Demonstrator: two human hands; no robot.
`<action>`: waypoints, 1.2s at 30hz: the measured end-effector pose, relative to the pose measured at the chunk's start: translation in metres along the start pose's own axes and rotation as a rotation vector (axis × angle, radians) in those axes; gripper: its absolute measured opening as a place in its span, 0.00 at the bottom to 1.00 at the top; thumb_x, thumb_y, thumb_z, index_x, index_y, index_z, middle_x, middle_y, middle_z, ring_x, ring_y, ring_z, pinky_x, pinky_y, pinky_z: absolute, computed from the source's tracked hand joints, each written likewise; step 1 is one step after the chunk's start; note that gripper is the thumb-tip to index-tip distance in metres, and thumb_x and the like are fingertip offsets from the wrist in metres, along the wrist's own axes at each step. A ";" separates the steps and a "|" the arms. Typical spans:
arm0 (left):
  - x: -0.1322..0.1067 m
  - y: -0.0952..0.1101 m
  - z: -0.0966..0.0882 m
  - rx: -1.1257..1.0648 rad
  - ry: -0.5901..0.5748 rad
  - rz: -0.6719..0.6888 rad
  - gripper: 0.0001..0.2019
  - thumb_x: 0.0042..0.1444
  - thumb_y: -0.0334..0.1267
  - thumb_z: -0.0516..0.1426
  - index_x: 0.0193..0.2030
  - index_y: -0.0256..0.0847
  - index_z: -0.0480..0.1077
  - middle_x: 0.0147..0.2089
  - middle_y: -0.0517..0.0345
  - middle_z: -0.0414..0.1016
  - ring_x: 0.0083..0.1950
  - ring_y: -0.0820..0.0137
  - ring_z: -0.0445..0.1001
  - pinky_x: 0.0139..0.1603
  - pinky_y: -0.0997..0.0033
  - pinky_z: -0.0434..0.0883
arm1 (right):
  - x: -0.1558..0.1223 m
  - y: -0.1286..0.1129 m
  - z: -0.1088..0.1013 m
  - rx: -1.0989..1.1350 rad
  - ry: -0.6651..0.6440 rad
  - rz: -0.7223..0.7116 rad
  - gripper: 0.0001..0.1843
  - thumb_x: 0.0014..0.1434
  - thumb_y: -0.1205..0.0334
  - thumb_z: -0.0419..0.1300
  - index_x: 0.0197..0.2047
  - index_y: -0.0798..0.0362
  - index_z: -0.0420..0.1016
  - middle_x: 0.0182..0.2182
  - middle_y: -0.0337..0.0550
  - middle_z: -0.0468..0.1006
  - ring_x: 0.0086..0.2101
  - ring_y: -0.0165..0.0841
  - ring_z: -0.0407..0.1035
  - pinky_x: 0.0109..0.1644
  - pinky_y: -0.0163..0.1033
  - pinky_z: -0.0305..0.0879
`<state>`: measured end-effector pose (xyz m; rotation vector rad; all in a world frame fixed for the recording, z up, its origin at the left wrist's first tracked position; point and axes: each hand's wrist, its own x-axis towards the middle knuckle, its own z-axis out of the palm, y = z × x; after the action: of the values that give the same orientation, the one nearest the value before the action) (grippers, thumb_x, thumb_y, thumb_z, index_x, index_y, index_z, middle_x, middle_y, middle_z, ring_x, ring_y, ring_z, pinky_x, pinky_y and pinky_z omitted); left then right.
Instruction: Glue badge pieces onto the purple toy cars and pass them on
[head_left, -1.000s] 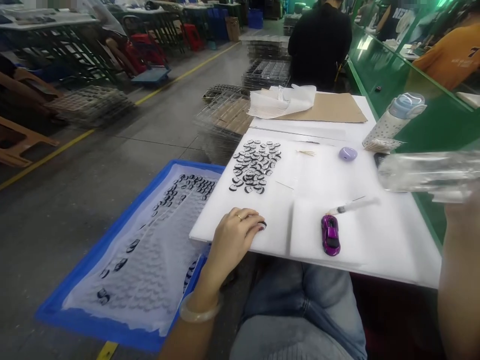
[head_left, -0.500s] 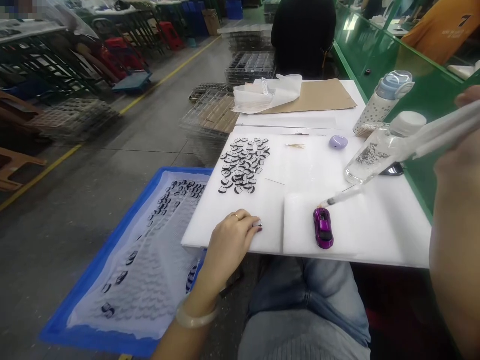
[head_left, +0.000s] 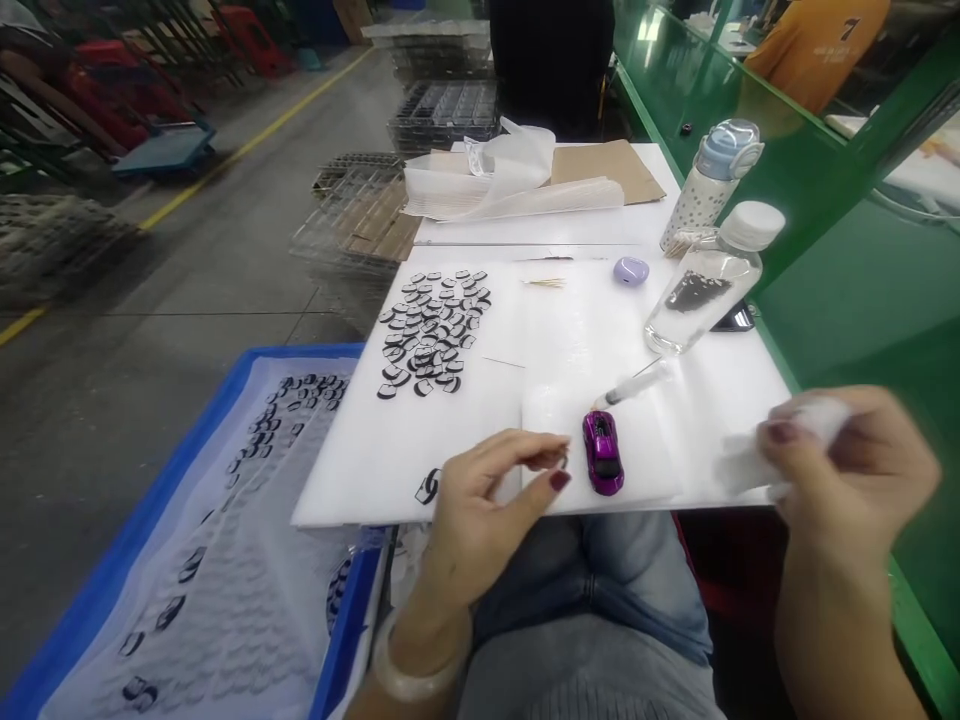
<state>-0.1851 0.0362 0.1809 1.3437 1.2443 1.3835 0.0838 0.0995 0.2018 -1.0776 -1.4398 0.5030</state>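
Observation:
My left hand (head_left: 491, 500) hovers over the near edge of the white foam board (head_left: 360, 470), thumb and fingers pinched on a small dark piece I can barely see. Just right of it sits a purple toy car (head_left: 603, 451), with a syringe (head_left: 634, 385) lying behind it. My right hand (head_left: 847, 470) is at the board's right corner, fingers closed on a white wad of cloth or tissue (head_left: 750, 465). One black-and-white piece (head_left: 427, 487) lies left of my left hand. A pile of such pieces (head_left: 429, 335) rests farther back.
A clear bottle (head_left: 705, 285) lies tilted at the right, beside a dotted drinking bottle (head_left: 709, 180) and a lilac case (head_left: 631, 269). A blue tray (head_left: 187, 400) with more pieces sits on the floor at left. A person in black sits ahead; green partition at right.
My right hand set the clear bottle down on the board and now holds a white wad. My left hand lifted off the board with a pinched piece. The view shifted left.

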 end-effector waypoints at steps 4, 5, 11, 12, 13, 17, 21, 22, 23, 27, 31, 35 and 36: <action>0.007 -0.007 0.035 -0.676 -0.066 -0.159 0.08 0.59 0.43 0.65 0.44 0.49 0.81 0.42 0.60 0.81 0.43 0.76 0.78 0.49 0.79 0.75 | -0.023 -0.010 0.027 0.021 -0.275 0.015 0.05 0.59 0.66 0.67 0.35 0.51 0.74 0.23 0.34 0.75 0.17 0.24 0.62 0.17 0.31 0.56; 0.008 -0.009 0.038 -0.762 -0.066 -0.199 0.08 0.58 0.44 0.66 0.43 0.47 0.81 0.41 0.60 0.81 0.42 0.76 0.78 0.49 0.80 0.75 | -0.025 -0.009 0.029 -0.001 -0.306 -0.011 0.05 0.59 0.66 0.67 0.35 0.51 0.74 0.22 0.33 0.74 0.17 0.24 0.61 0.17 0.31 0.57; 0.010 -0.010 0.035 -0.898 -0.120 -0.296 0.10 0.54 0.42 0.69 0.40 0.41 0.82 0.37 0.57 0.82 0.39 0.76 0.79 0.46 0.81 0.76 | -0.025 -0.015 0.047 0.001 -0.302 -0.331 0.09 0.60 0.74 0.62 0.41 0.52 0.76 0.27 0.38 0.76 0.25 0.28 0.70 0.24 0.32 0.66; 0.009 -0.010 0.034 -0.902 -0.123 -0.299 0.10 0.53 0.43 0.69 0.40 0.42 0.82 0.37 0.56 0.82 0.39 0.75 0.80 0.46 0.80 0.76 | -0.024 -0.019 0.053 0.010 -0.317 -0.375 0.09 0.60 0.74 0.61 0.41 0.53 0.76 0.29 0.40 0.76 0.27 0.28 0.71 0.26 0.32 0.68; 0.009 -0.010 0.034 -0.905 -0.121 -0.303 0.10 0.53 0.43 0.69 0.40 0.42 0.82 0.37 0.56 0.83 0.39 0.73 0.80 0.45 0.78 0.76 | -0.023 -0.022 0.059 0.012 -0.328 -0.415 0.08 0.61 0.74 0.60 0.41 0.54 0.76 0.31 0.42 0.76 0.28 0.28 0.72 0.27 0.32 0.69; 0.007 -0.010 0.036 -0.851 -0.074 -0.326 0.12 0.48 0.45 0.71 0.37 0.43 0.82 0.31 0.56 0.82 0.33 0.70 0.79 0.41 0.71 0.78 | -0.025 -0.033 0.079 -0.108 -0.256 -0.599 0.07 0.61 0.71 0.60 0.42 0.55 0.77 0.38 0.46 0.72 0.30 0.28 0.70 0.29 0.32 0.71; 0.006 -0.009 0.036 -0.819 -0.010 -0.342 0.12 0.45 0.45 0.73 0.34 0.44 0.82 0.32 0.57 0.82 0.32 0.72 0.78 0.40 0.73 0.77 | -0.028 -0.036 0.076 -0.184 -0.303 -0.711 0.07 0.57 0.73 0.59 0.39 0.55 0.74 0.35 0.45 0.71 0.27 0.28 0.63 0.24 0.36 0.65; 0.006 -0.009 0.036 -0.818 -0.007 -0.348 0.12 0.44 0.45 0.73 0.34 0.44 0.82 0.32 0.57 0.82 0.32 0.72 0.78 0.39 0.74 0.77 | -0.028 -0.036 0.073 -0.193 -0.346 -0.720 0.07 0.56 0.73 0.59 0.38 0.55 0.74 0.33 0.44 0.71 0.26 0.28 0.62 0.23 0.36 0.62; 0.006 -0.009 0.036 -0.813 -0.005 -0.352 0.12 0.44 0.45 0.73 0.34 0.44 0.82 0.32 0.56 0.82 0.32 0.72 0.78 0.38 0.74 0.77 | -0.027 -0.037 0.069 -0.209 -0.377 -0.722 0.08 0.54 0.74 0.59 0.37 0.55 0.73 0.31 0.43 0.71 0.25 0.28 0.61 0.23 0.37 0.62; 0.007 -0.008 0.037 -0.795 -0.003 -0.334 0.13 0.43 0.46 0.73 0.34 0.45 0.83 0.29 0.56 0.81 0.30 0.71 0.78 0.35 0.73 0.78 | -0.022 -0.042 0.064 -0.266 -0.367 -0.689 0.10 0.57 0.72 0.59 0.43 0.54 0.75 0.31 0.43 0.72 0.26 0.29 0.65 0.25 0.36 0.65; 0.007 -0.007 0.038 -0.811 -0.042 -0.266 0.09 0.49 0.44 0.71 0.37 0.48 0.83 0.34 0.58 0.83 0.33 0.75 0.79 0.38 0.81 0.77 | -0.021 -0.043 0.064 -0.213 -0.438 -0.736 0.08 0.58 0.73 0.57 0.39 0.54 0.74 0.31 0.43 0.74 0.24 0.28 0.63 0.23 0.36 0.61; 0.002 -0.005 0.026 -0.629 -0.077 -0.157 0.08 0.55 0.43 0.67 0.42 0.49 0.82 0.36 0.58 0.84 0.36 0.72 0.81 0.41 0.77 0.79 | -0.022 -0.034 0.046 -0.277 -0.412 -0.592 0.09 0.58 0.74 0.60 0.40 0.53 0.75 0.33 0.43 0.75 0.26 0.28 0.68 0.25 0.34 0.63; 0.001 -0.005 0.023 -0.485 -0.057 -0.111 0.08 0.56 0.41 0.67 0.43 0.49 0.82 0.37 0.58 0.84 0.37 0.72 0.81 0.41 0.76 0.79 | -0.023 -0.031 0.042 -0.279 -0.395 -0.479 0.08 0.59 0.74 0.60 0.40 0.53 0.76 0.33 0.43 0.76 0.26 0.27 0.69 0.25 0.33 0.64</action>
<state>-0.1629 0.0402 0.1750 0.9549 0.8558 1.4394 0.0319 0.0778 0.2067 -0.8273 -2.0926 0.1729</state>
